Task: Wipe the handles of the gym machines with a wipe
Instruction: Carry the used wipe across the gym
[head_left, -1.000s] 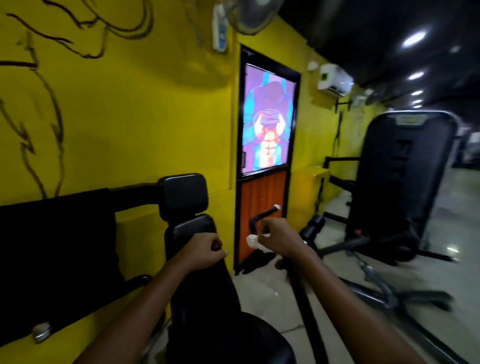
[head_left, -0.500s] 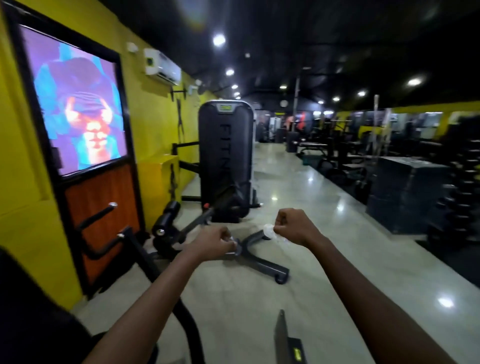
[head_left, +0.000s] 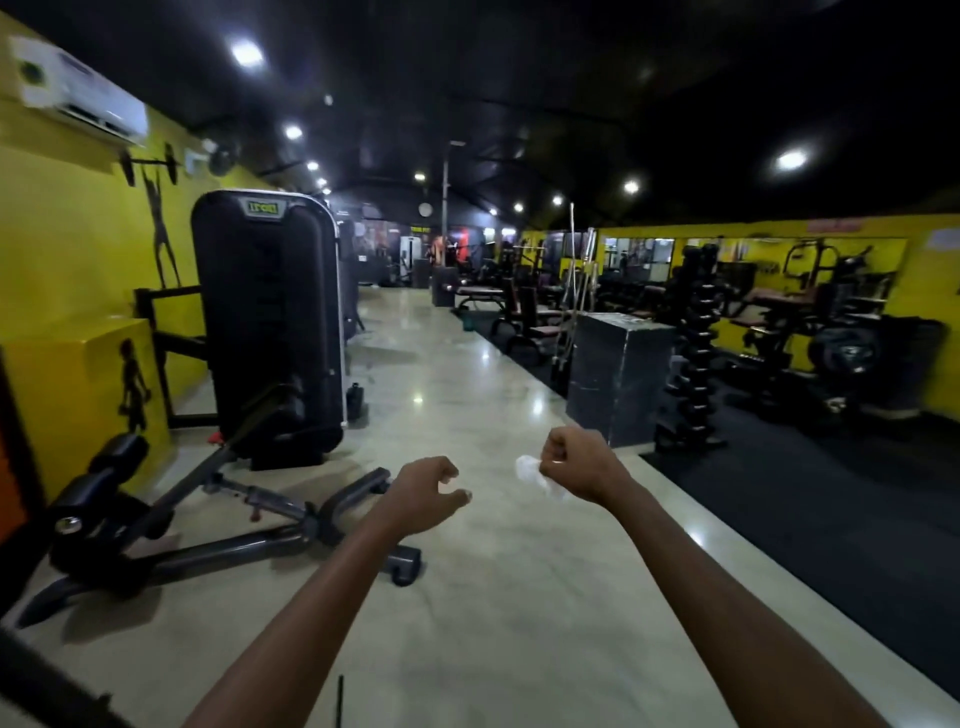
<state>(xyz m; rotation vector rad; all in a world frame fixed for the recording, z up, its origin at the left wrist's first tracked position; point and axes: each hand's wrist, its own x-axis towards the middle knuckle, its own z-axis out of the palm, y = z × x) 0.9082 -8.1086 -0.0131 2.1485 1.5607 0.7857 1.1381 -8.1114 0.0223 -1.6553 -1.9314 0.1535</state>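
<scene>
Both forearms reach out over the floor (head_left: 519, 597), touching no machine.

Left hand (head_left: 423, 493): fingers loosely curled, thumb and forefinger a little apart, nothing in it.

Right hand (head_left: 582, 465): closed in a fist around the wipe (head_left: 530, 470). A white crumpled end sticks out on the left side of the fist; the rest is hidden in the palm. The wipe hangs in the air between the two hands and touches no handle.

Step in hand, judged: between machines. No handle is being wiped or is within reach of either hand.

Near left: a low bench (head_left: 171, 514) with black roller pads and a metal frame on the floor. Behind it by the yellow wall, a tall black machine (head_left: 267, 322). Its handles cannot be made out.

Mid right: a grey box (head_left: 618, 374), then a dumbbell rack (head_left: 693, 343) on black matting. Far: more machines, too dark and small to sort out.

Next move, judged: pick a machine, close in until a handle is reachable, then wrap the wipe round the grip with the right hand. The left hand is free to steady the bar. The tall machine on the left is the closest candidate.
</scene>
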